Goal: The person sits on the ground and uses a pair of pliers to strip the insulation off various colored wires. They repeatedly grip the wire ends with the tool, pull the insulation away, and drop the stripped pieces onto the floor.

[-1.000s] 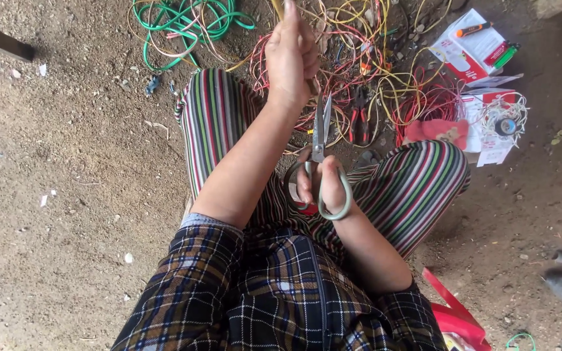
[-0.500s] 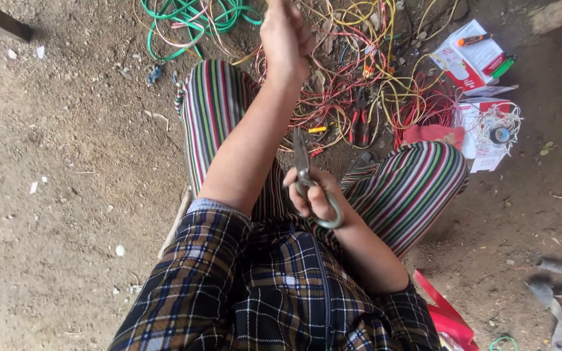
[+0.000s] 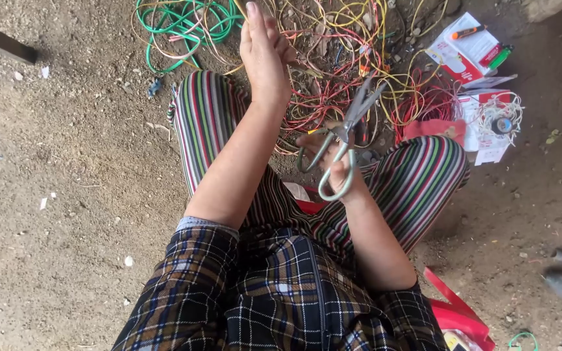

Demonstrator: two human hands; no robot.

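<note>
My right hand (image 3: pixel 333 162) grips a pair of large grey metal scissors (image 3: pixel 346 133) by the loop handles, blades partly apart and pointing up and to the right over the wires. My left hand (image 3: pixel 265 55) is stretched forward over a tangled heap of yellow, red and orange wires (image 3: pixel 352 65), fingers together, pinching a thin yellowish wire that runs up out of view. Both arms cross above my striped trouser legs (image 3: pixel 206 123).
A coil of green cable (image 3: pixel 177 23) lies at the top left on the dirt ground. White and red packets with markers (image 3: pixel 473 49) and a small spool (image 3: pixel 503 123) sit at the right. A red plastic piece (image 3: pixel 456 312) lies beside my right hip.
The scissors in my right hand have swung from pointing upright to pointing up-right, with the blades opened. My left hand stays raised over the wires.
</note>
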